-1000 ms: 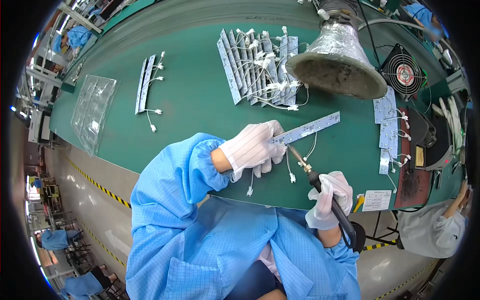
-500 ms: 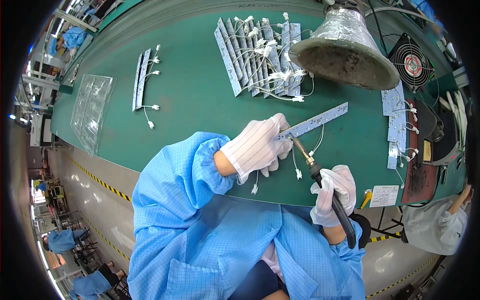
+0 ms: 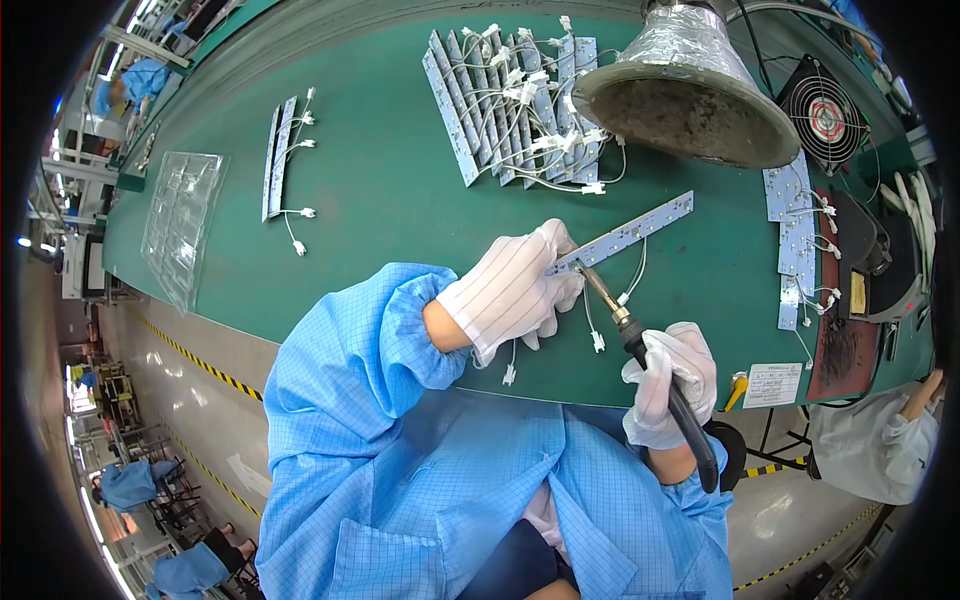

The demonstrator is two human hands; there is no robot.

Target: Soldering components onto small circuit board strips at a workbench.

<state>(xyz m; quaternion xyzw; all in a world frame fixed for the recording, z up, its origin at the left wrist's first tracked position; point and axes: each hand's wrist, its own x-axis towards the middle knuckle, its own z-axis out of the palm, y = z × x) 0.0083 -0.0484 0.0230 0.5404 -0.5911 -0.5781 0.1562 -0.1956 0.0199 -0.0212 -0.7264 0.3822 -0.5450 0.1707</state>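
Observation:
My left hand (image 3: 515, 285), in a white striped glove, grips the near end of a narrow LED circuit board strip (image 3: 632, 232), which slants up to the right over the green bench. Thin white wires with plugs (image 3: 598, 341) hang from the strip. My gloved right hand (image 3: 672, 385) is closed around the black handle of a soldering iron (image 3: 635, 338). The iron's tip meets the strip, or nearly so, just beside my left fingers; exact contact is too small to tell. My left fingertips are partly hidden behind the strip.
Many wired LED strips (image 3: 450, 115) lie stacked at the back, with two more strips (image 3: 279, 160) at left beside a clear plastic tray (image 3: 183, 225). A foil-wrapped fume hood (image 3: 690, 95) hangs above. To the right are a fan (image 3: 825, 115), boards (image 3: 796, 245) and a soldering stand (image 3: 868, 250).
Both hands keep their grips, and the iron's tip stays by the strip's near end. The view has shifted very slightly; the strip's far end sits a little higher in the picture.

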